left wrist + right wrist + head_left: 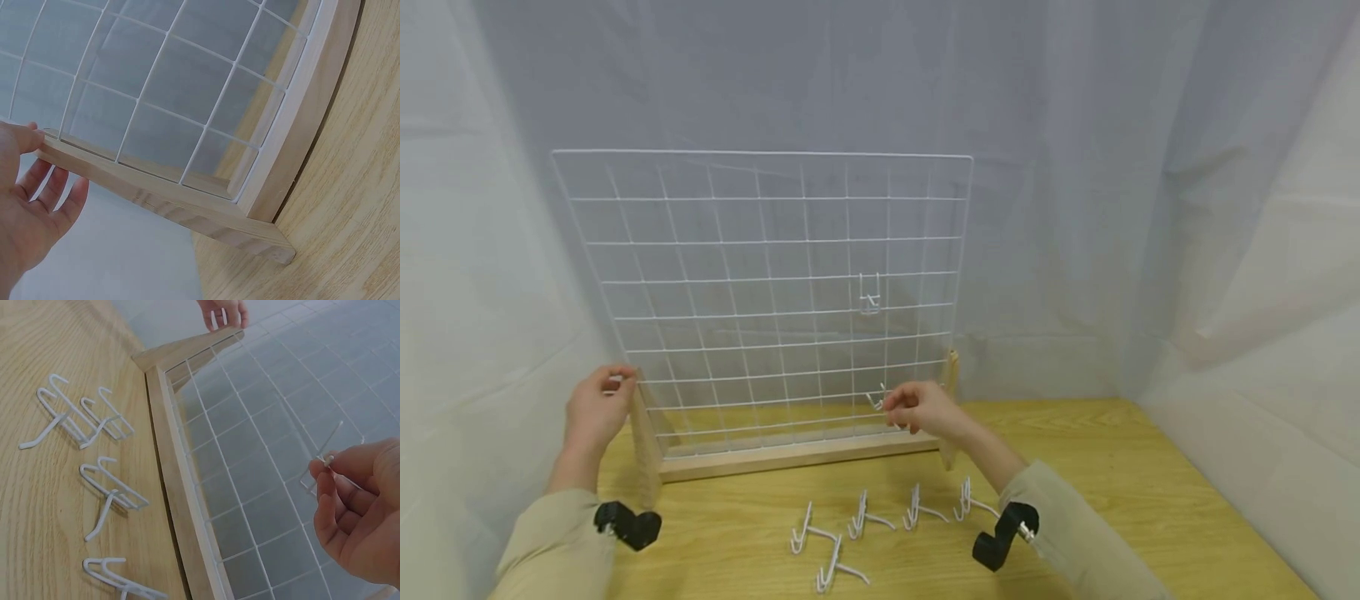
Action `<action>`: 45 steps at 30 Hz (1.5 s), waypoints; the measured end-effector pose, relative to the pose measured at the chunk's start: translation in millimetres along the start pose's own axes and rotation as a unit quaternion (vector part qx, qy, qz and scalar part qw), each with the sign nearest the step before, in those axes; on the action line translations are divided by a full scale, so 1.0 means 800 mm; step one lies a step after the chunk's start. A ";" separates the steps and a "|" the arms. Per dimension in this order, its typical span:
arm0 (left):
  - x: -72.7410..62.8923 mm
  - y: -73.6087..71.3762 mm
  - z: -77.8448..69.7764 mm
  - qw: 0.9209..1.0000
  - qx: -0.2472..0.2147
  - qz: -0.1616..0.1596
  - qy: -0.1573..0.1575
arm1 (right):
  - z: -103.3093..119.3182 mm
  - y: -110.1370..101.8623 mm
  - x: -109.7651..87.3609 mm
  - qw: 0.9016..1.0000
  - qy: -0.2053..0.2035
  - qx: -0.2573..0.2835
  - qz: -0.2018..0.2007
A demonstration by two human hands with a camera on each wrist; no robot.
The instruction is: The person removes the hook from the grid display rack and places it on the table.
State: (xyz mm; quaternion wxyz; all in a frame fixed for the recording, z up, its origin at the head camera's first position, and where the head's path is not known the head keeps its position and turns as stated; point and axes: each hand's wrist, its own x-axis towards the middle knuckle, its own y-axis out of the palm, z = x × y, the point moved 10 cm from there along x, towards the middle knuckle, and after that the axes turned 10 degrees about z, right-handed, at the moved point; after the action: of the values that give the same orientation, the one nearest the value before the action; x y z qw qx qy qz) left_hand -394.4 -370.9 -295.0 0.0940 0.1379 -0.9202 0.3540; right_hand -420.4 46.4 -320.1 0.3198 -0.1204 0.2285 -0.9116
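A white wire grid panel point(775, 312) stands upright in a wooden stand point(805, 455). My left hand point(597, 408) holds the top of the stand's left side post point(94, 167) between thumb and fingers. The right hand point(928, 408) pinches a white wire hook point(874, 401) by its prong, in front of the grid's lower right part. Its far end is near the grid wires; I cannot tell whether it touches them. Higher up, another white hook point(869, 305) hangs on the grid.
Several white hooks point(914, 508) lie on the wood-grain table point(1075, 492) in front of the stand, spread from the middle toward the right forearm. Pale sheeting point(1060, 208) surrounds the back and sides. The stand's right post point(952, 379) is beside the right hand.
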 end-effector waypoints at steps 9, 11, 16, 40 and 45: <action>0.000 0.001 -0.001 1.000 -0.004 -0.004 -0.002 | -0.014 0.007 -0.012 1.000 -0.005 0.013 0.018; 0.000 0.001 0.000 1.000 -0.005 -0.004 -0.004 | -0.019 0.009 -0.014 1.000 -0.001 0.017 0.021; -0.001 0.001 0.000 1.000 -0.010 0.000 -0.005 | -0.025 0.015 -0.023 0.999 -0.011 0.013 0.035; 0.002 0.007 0.004 1.000 -0.009 0.012 -0.013 | -0.055 0.031 -0.050 0.998 0.002 0.011 0.066; 0.001 0.005 0.001 1.000 -0.012 0.005 -0.012 | -0.063 0.035 -0.054 0.998 0.012 0.006 0.066</action>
State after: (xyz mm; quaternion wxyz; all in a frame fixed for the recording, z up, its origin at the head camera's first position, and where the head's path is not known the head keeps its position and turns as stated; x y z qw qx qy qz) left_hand -396.7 -368.8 -297.3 0.0825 0.1368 -0.9260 0.3420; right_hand -391.1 71.8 -380.4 0.3773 -0.0922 0.2347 -0.8911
